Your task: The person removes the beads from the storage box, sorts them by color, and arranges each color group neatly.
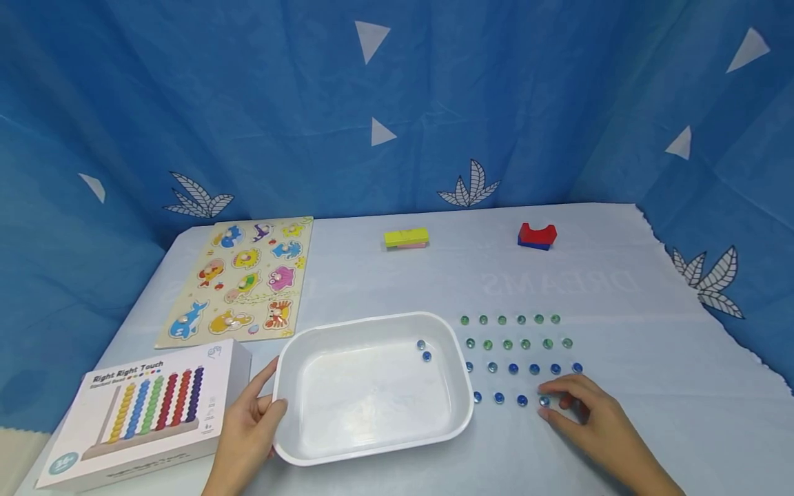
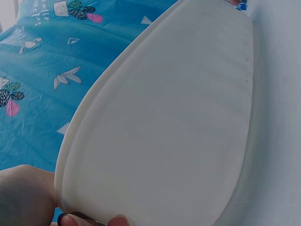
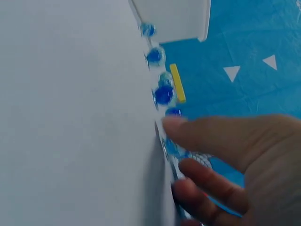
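Note:
My left hand grips the left rim of a white plastic tub, thumb over the edge. From the left wrist, the tub's pale outer wall fills most of the view. Two bluish glass marbles lie inside, near the far right corner. My right hand rests low at the near row's right end, thumb and forefinger apart on either side of a blue glass marble. That marble sits on the cloth; contact with the fingertips cannot be made out. In the right wrist view, blurred blue marbles line up beyond the thumb.
Two rows of green marbles lie behind two rows of blue ones, right of the tub. Yellow blocks and a red arch block stand farther back. At left are an animal peg puzzle and a bead-toy box.

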The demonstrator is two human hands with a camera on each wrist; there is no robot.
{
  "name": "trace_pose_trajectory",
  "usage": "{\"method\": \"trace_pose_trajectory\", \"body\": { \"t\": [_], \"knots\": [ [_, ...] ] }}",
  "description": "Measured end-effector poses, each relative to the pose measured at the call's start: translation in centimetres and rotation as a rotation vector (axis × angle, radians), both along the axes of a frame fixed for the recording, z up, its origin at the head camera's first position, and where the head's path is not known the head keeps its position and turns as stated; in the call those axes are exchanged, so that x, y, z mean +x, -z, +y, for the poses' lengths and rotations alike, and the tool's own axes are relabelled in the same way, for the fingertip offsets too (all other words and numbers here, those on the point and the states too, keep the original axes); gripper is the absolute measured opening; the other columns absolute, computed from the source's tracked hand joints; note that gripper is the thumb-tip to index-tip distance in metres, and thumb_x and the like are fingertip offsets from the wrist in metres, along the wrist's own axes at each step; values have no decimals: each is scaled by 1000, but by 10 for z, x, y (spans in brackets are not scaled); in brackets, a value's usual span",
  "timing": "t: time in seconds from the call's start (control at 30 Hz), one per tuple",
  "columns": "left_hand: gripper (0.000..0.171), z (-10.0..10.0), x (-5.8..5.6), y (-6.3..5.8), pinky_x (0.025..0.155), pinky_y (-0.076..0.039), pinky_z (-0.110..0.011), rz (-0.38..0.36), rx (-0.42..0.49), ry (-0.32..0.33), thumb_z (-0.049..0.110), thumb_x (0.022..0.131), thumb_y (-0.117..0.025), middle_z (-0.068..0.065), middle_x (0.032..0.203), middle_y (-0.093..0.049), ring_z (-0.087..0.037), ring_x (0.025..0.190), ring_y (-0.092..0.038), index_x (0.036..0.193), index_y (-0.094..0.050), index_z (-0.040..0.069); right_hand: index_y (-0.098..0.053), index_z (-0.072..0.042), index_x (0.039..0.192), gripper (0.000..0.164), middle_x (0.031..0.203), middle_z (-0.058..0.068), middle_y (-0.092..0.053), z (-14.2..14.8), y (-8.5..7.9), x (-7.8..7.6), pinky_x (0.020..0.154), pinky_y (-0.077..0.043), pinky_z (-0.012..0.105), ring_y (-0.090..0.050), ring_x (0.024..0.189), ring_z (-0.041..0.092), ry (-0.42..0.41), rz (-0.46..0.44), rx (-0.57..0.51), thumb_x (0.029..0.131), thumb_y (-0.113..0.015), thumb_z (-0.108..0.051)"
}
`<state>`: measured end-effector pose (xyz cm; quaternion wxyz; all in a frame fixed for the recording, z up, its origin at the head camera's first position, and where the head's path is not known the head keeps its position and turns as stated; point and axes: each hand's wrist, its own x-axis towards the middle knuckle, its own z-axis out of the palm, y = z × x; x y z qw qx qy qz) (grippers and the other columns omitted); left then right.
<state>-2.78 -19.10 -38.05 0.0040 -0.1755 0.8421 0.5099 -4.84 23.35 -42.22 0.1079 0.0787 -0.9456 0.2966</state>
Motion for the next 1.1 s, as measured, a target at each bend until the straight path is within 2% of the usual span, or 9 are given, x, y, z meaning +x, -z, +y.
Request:
{"method": "trace_pose_trajectory", "body": {
  "t": [0.1, 0.23, 0.33, 0.47, 0.53, 0.67, 0.9, 1.1],
  "knots": [
    [57, -1, 0, 0, 35, -40, -25, -3, 0, -1, 3, 85, -47, -10, 67, -65, -12, 35, -45, 139, -32, 15, -66, -21, 92, 31, 83, -11, -55, 0, -13, -6, 55, -40, 16, -44, 67, -2, -34, -21, -10, 64, -79, -16],
    [57, -1, 0, 1, 35, -41, -26, -3, 6, -3, 3, 85, -48, -10, 66, -64, -11, 35, -45, 139, -33, 15, -66, -19, 97, 26, 89, -6, -61, -7, -41, -18, 61, -46, 18, -49, 74, -1, -62, -30, -37, 73, -74, -21],
    [57, -1, -1, 2, 35, -40, -26, -9, 5, -1, 4, 85, -47, -9, 65, -63, -11, 35, -45, 139, -32, 15, -64, -20, 102, 25, 96, -6, -64, -25, -64, -29, 71, -52, 25, -56, 83, 2, -81, -63, -58, 79, -68, -28],
    [58, -1, -1, 2, 35, -41, -27, -23, -1, 1, 5, 85, -47, -8, 65, -63, -12, 36, -45, 140, -31, 14, -60, -17, 112, 34, 108, -1, -64, -59, -87, -45, 80, -53, 38, -61, 94, 15, -178, -142, -121, 83, -62, -35],
    [58, -2, -1, 2, 35, -41, -27, -24, -2, 0, 5, 86, -47, -8, 64, -63, -12, 36, -45, 140, -31, 14, -58, -15, 116, 38, 112, 2, -63, -76, -92, -52, 82, -53, 38, -61, 96, 18, -247, -181, -164, 84, -61, -34],
    [55, -2, -2, 1, 35, -41, -27, -26, 18, 14, 7, 87, -47, -9, 62, -60, -13, 35, -45, 140, -32, 14, -55, -16, 120, 40, 112, 3, -62, -105, -96, -65, 84, -52, 34, -60, 97, 16, -325, -257, -226, 85, -60, -33],
    [55, -3, -2, -1, 36, -41, -27, -66, 49, 17, 11, 88, -47, -7, 59, -58, -14, 35, -45, 140, -31, 14, -56, -18, 119, 36, 105, -1, -64, -129, -102, -75, 85, -49, 34, -58, 96, 13, -353, -310, -252, 85, -59, -31],
    [55, -5, -1, -3, 36, -41, -26, -74, 70, 10, 11, 88, -48, -7, 56, -54, -14, 35, -45, 141, -31, 15, -57, -13, 118, 34, 102, 0, -63, -141, -103, -77, 81, -52, 33, -57, 95, 15, -363, -433, -222, 86, -57, -28]
  ]
}}
